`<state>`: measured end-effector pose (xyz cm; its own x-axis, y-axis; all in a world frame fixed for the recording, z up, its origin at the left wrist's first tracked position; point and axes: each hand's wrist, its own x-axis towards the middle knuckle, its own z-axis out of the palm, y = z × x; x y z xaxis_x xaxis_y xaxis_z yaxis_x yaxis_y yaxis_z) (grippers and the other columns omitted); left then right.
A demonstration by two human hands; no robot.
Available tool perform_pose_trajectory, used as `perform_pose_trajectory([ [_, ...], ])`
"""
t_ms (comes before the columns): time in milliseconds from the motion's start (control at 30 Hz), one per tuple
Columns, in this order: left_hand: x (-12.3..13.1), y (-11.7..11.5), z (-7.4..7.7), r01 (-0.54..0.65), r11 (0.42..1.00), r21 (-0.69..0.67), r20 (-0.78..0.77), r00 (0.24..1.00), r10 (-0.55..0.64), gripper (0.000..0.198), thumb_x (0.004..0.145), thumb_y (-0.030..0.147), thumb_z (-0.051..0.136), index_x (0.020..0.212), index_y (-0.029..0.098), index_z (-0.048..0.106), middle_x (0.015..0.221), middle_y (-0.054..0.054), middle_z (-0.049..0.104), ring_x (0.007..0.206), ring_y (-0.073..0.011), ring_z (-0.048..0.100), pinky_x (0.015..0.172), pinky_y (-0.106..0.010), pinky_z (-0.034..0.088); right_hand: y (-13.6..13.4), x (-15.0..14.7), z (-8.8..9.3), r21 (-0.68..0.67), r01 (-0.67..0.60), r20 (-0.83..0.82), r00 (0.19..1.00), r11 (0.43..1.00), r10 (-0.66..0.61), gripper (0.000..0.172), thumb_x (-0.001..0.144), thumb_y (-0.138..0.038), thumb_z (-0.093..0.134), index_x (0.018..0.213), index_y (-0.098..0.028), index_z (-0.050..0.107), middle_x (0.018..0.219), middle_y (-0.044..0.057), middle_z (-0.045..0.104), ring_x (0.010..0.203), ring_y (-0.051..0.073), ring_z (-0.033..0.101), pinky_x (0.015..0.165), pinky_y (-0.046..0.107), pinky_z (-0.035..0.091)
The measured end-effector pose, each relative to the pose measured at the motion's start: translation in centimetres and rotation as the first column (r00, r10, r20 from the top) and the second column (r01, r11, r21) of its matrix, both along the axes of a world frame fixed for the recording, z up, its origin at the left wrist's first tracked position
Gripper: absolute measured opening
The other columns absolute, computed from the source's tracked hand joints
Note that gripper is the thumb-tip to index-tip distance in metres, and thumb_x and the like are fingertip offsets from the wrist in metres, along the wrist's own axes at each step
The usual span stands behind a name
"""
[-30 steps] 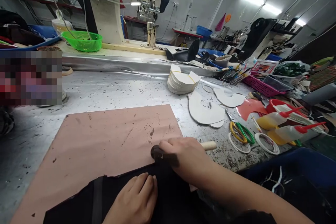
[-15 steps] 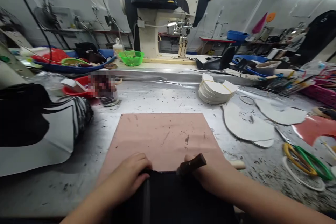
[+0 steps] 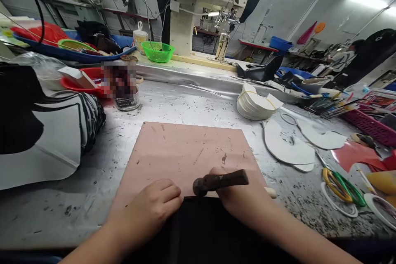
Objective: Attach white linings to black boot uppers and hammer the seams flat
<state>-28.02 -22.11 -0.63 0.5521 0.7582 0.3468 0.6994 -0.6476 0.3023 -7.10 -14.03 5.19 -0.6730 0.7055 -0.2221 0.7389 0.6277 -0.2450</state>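
Note:
My right hand (image 3: pixel 235 198) is closed around a hammer, with the pale end of its handle (image 3: pixel 270 192) showing past the wrist. The dark hammer head (image 3: pixel 221 181) lies sideways just above the pink board (image 3: pixel 173 152), its round face near the edge of a black sheet of material (image 3: pixel 201 222). My left hand (image 3: pixel 157 206) pinches that same edge at its left corner, fingers together and pressed down. The sheet covers the near side of the board and runs out of view at the bottom; whether it is fabric or leather I cannot tell.
At left sits a stack of black-and-white cut pieces (image 3: pixel 58 132), with a red bowl (image 3: pixel 88 84) behind. White curved pieces (image 3: pixel 287 144), a banded white stack (image 3: pixel 256 105) and scissors (image 3: pixel 343 187) lie at right. A sewing machine (image 3: pixel 185 20) stands at the back.
The hammer head has swung left and now sits closer to my left hand, clear of the sheet's edge. My left fingers have flattened over the corner. The view has tilted.

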Motion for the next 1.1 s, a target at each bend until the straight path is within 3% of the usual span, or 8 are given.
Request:
perform_pose_trajectory([
  [133,0.3,-0.1,0.2,0.014,1.000,0.019,-0.058,0.998,-0.013,0.018,0.088,0.005,0.041,0.081,0.014,0.056,0.074,-0.004,0.056,0.068,-0.0170,0.050,0.058,-0.027,0.041,-0.3,-0.8,0.1,-0.023,-0.068,0.057,0.996,0.997,0.069,0.019,0.075,-0.005,0.046,0.076,-0.020,0.057,0.065,-0.002,0.060,0.055,0.011,0.047,0.047,0.025,0.019],
  [233,0.5,-0.2,0.4,-0.008,1.000,0.028,-0.114,0.993,0.011,0.016,0.086,0.004,0.044,0.079,0.014,0.055,0.073,-0.003,0.054,0.066,-0.0168,0.048,0.057,-0.028,0.041,-0.4,-1.2,0.3,-0.017,-0.024,0.044,0.999,1.000,0.025,0.019,0.079,-0.006,0.045,0.080,-0.020,0.058,0.070,-0.001,0.061,0.058,0.012,0.049,0.049,0.024,0.021],
  [400,0.6,-0.5,0.1,-0.003,1.000,0.026,-0.085,0.996,0.005,0.019,0.088,0.006,0.042,0.077,0.015,0.055,0.072,-0.002,0.054,0.066,-0.0160,0.047,0.058,-0.027,0.041,-0.4,-1.9,0.6,-0.030,-0.086,0.097,0.991,0.996,0.088,0.018,0.076,-0.007,0.048,0.079,-0.021,0.059,0.072,0.000,0.064,0.060,0.013,0.053,0.049,0.025,0.021],
  [500,0.0,-0.2,-0.1,-0.040,0.998,-0.045,-0.023,0.999,0.039,0.019,0.089,0.007,0.040,0.080,0.015,0.055,0.078,-0.003,0.056,0.071,-0.0159,0.050,0.062,-0.027,0.042,-0.4,-2.3,0.7,-0.021,-0.086,0.115,0.990,0.996,0.088,0.020,0.078,-0.007,0.047,0.084,-0.021,0.060,0.074,0.000,0.065,0.062,0.014,0.055,0.050,0.025,0.021],
  [667,-1.2,0.2,0.1,-0.123,0.950,-0.285,0.130,0.978,0.166,0.012,0.085,0.011,0.049,0.085,0.020,0.058,0.082,-0.001,0.058,0.080,-0.0152,0.053,0.071,-0.025,0.044,-0.4,-2.5,0.8,-0.033,-0.104,0.099,0.989,0.994,0.107,0.021,0.078,-0.007,0.048,0.086,-0.021,0.061,0.074,0.001,0.066,0.062,0.015,0.055,0.049,0.026,0.021],
  [900,-0.8,-0.9,-0.5,-0.114,0.993,-0.002,-0.006,0.993,0.114,0.019,0.086,0.005,0.044,0.086,0.017,0.059,0.081,-0.003,0.057,0.076,-0.0175,0.051,0.069,-0.030,0.042,-0.8,-2.4,1.2,-0.049,-0.003,0.040,0.999,0.999,0.005,0.023,0.081,-0.007,0.044,0.087,-0.023,0.060,0.075,-0.001,0.066,0.060,0.013,0.053,0.049,0.024,0.022],
  [1000,-0.6,-1.3,-0.6,-0.099,0.995,0.019,-0.034,0.994,0.099,0.018,0.087,0.006,0.043,0.088,0.016,0.058,0.082,-0.004,0.057,0.076,-0.0182,0.051,0.069,-0.032,0.043,-0.8,-2.5,1.1,-0.045,-0.108,0.078,0.991,0.993,0.111,0.018,0.081,-0.008,0.048,0.082,-0.021,0.060,0.071,-0.001,0.065,0.058,0.013,0.052,0.049,0.025,0.020],
  [1100,-0.7,-1.1,-0.3,-0.109,0.994,-0.006,-0.033,0.994,0.108,0.019,0.088,0.008,0.042,0.088,0.017,0.059,0.081,-0.004,0.057,0.075,-0.0173,0.051,0.068,-0.030,0.043,-0.9,-2.7,1.2,0.016,-0.073,0.069,0.995,0.997,0.072,0.017,0.082,-0.009,0.048,0.080,-0.022,0.060,0.070,-0.002,0.064,0.056,0.013,0.051,0.048,0.026,0.019],
])
